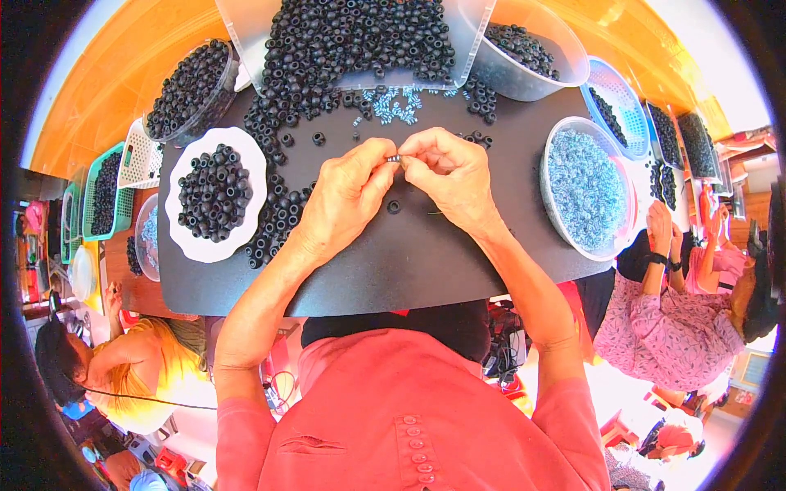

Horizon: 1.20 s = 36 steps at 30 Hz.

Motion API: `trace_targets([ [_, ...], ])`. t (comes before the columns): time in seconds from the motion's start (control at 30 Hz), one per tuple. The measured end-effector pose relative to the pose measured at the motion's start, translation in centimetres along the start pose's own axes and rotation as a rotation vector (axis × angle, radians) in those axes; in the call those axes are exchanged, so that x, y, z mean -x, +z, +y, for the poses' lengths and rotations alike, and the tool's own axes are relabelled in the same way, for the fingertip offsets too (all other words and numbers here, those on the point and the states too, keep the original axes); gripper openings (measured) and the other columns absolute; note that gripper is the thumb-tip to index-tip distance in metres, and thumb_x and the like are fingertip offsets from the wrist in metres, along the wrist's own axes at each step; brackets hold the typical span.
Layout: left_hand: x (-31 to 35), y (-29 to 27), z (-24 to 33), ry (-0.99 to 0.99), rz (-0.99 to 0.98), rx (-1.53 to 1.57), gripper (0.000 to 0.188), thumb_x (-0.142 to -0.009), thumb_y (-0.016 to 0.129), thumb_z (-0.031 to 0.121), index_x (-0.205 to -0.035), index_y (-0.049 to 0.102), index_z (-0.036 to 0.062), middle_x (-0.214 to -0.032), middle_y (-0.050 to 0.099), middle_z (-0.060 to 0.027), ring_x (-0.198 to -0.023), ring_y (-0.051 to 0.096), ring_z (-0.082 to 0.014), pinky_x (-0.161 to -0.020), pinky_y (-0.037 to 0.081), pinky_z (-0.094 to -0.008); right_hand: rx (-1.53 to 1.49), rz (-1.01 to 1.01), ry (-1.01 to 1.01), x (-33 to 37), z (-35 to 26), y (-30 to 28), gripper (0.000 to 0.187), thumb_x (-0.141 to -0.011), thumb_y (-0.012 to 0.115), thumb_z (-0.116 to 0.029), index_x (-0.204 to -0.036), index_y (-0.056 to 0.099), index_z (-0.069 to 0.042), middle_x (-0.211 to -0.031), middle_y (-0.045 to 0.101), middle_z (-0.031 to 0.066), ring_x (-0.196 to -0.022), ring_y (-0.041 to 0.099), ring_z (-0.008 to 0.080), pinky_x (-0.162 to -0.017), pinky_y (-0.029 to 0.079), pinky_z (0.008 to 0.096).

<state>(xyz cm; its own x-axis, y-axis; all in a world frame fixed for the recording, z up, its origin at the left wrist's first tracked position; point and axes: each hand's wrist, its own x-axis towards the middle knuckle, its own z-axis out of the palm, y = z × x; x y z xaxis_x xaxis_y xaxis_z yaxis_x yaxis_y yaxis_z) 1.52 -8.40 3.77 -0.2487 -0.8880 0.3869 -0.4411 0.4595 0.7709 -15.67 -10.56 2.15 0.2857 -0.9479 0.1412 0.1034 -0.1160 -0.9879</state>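
Observation:
My left hand (344, 196) and my right hand (450, 176) meet fingertip to fingertip over a black work mat (409, 262). Between them they pinch one small black ring with a pale blue insert (394, 158). Just beyond the fingers lie loose pale blue tube pieces (393, 106) and a spill of black rings (278, 164). One single black ring (394, 207) lies on the mat just below my hands.
A white plate of black rings (214, 194) sits left. A clear bowl of blue pieces (585, 188) stands right. A clear tray of black rings (352, 41) and more bowls (190, 88) line the far edge. Other people sit lower left (131, 368) and right (679, 319).

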Motion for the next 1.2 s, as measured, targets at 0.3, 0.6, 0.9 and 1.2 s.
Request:
trace_targets([
  [0.3, -0.6, -1.0, -1.0, -0.311, -0.205, 0.513, 0.014, -0.094, 0.052, 0.013, -0.094, 0.059, 0.0004, -0.080, 0.066, -0.0052, -0.079, 0.061, -0.0120, -0.075, 0.049, -0.0281, 0.047, -0.041, -0.029, 0.1, -0.9, 0.0, 0.010, -0.085, 0.060, 0.005, -0.094, 0.061, 0.002, -0.086, 0.064, 0.0040, -0.080, 0.061, 0.0085, -0.071, 0.051, 0.0224],
  [0.6, -0.1, -0.3, 0.2, -0.013, -0.013, 0.054, 0.012, -0.088, 0.056, 0.005, -0.099, 0.058, -0.0010, -0.085, 0.064, -0.0143, -0.076, 0.064, -0.0259, -0.069, 0.050, -0.0337, -0.001, -0.004, 0.025, -0.1, -0.3, -0.1, 0.011, -0.084, 0.061, 0.006, -0.094, 0.061, 0.001, -0.086, 0.063, 0.0030, -0.078, 0.061, 0.0087, -0.069, 0.051, 0.0227],
  [0.9, -0.3, -0.5, -0.1, -0.052, -0.091, 0.193, 0.010, -0.093, 0.051, 0.008, -0.097, 0.056, -0.0006, -0.075, 0.063, -0.0141, -0.072, 0.064, -0.0245, -0.066, 0.049, -0.0348, -0.062, -0.040, -0.040, 0.1, -0.6, 0.0, 0.013, -0.084, 0.061, 0.008, -0.095, 0.060, 0.002, -0.089, 0.063, 0.0048, -0.079, 0.061, 0.0107, -0.072, 0.051, 0.0246],
  [1.2, -0.5, -0.7, 0.2, -0.193, -0.114, 0.337, 0.015, -0.095, 0.050, 0.010, -0.101, 0.058, -0.0006, -0.081, 0.064, -0.0125, -0.073, 0.063, -0.0194, -0.068, 0.049, -0.0314, -0.035, -0.012, -0.014, 0.1, -0.7, 0.1, 0.011, -0.084, 0.061, 0.007, -0.094, 0.060, 0.002, -0.088, 0.064, 0.0055, -0.077, 0.062, 0.0109, -0.070, 0.052, 0.0245],
])
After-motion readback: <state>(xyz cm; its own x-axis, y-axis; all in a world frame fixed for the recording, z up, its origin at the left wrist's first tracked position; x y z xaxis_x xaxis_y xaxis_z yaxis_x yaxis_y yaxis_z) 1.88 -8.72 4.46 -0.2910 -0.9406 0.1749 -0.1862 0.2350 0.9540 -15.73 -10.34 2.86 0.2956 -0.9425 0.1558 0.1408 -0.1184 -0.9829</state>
